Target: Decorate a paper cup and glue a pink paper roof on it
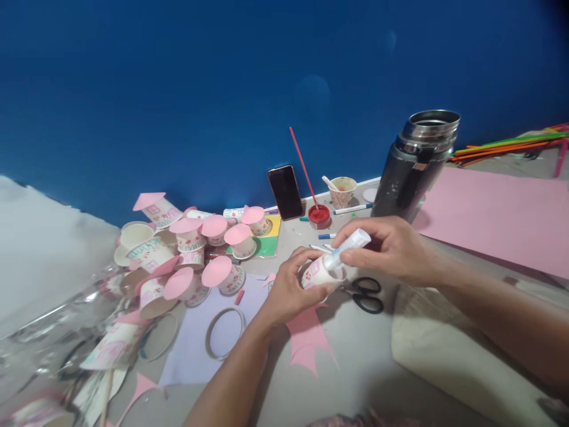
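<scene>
Left forearm (229, 379) — fingers (320, 292) around cup (314, 271)

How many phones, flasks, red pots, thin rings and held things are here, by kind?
Black rectangular phone: 1
Dark cylindrical metal flask: 1
Round red pot: 1
Pale thin rings: 2
Held patterned paper cup: 1
Held white tube: 1
Total: 7

Cup pile (191, 256) left of held cup (315, 273), scissors (366, 293) and flask (411, 172) right; phone (285, 193) behind; 1 ring (208, 336) on sheet (186, 359).
</scene>
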Motion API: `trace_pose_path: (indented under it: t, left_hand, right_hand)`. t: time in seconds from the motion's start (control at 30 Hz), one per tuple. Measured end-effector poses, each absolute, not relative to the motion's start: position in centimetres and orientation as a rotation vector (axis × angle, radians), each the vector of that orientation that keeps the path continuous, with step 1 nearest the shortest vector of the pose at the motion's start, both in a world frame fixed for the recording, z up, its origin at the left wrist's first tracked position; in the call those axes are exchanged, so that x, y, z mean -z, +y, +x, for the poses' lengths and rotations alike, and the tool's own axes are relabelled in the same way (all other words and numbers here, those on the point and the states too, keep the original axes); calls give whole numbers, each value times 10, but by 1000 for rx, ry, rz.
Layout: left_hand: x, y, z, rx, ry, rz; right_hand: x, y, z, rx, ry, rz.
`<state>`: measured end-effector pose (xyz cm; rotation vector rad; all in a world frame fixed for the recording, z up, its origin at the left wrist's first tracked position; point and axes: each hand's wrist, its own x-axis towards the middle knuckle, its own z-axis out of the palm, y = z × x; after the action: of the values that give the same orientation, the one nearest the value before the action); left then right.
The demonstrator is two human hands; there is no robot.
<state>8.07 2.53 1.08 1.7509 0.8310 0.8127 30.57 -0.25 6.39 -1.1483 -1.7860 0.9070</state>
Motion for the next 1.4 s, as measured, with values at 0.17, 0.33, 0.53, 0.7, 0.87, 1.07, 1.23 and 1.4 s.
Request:
trace_pose_path:
  t: [0.17, 0.33, 0.53, 0.7, 0.87, 1.07, 1.23, 1.4]
  left_hand:
    - [-12, 23, 80, -810, 781, 1746]
    - [-14, 27, 74, -886, 737, 1724]
    - [-13, 30, 72, -911, 769, 1723]
    - [-12, 28, 71, -831, 772, 1617]
    - [-13, 26, 73, -649, 747, 1593]
    - [-22, 22, 78, -529, 849, 1767]
    - [-28, 19, 79, -459, 849, 1839]
    - [-28, 21, 77, -423, 857, 1851]
  right_hand:
    - [-58, -4, 303, -854, -1756, -1144]
    - [-66, -5, 308, -842, -1968, -1083]
    - [-78, -5, 320, -726, -1888, -1159]
    - [-75, -10, 314, -742, -1994, -1043]
    - [-66, -10, 308, -640, -2057, -925]
    - [-62, -7, 306, -447, -2179, -919]
    - [-62, -5, 308, -457, -2141, -1006]
    - [-66, -9, 310, -584, -2260, -852]
